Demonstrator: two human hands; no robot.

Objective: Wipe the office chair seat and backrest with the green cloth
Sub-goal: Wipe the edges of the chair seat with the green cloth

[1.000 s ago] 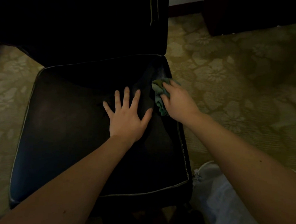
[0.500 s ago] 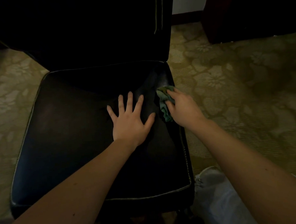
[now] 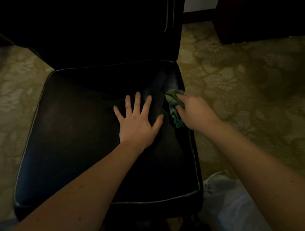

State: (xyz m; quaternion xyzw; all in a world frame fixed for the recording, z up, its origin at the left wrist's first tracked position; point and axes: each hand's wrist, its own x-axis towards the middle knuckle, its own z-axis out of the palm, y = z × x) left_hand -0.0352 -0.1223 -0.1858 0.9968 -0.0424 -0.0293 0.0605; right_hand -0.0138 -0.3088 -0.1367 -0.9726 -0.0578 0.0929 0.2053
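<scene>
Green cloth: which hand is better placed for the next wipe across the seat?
Right. The right hand grips the green cloth against the seat near its right edge. The left hand lies flat on the seat, fingers spread, holding nothing; it probably serves best as a brace.

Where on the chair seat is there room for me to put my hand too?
The left half of the seat is bare, from its piped left edge to the left hand. A bare strip also runs between the backrest and that hand's fingertips. The right edge is crowded: the right hand grips the green cloth there, close beside the left thumb.
</scene>
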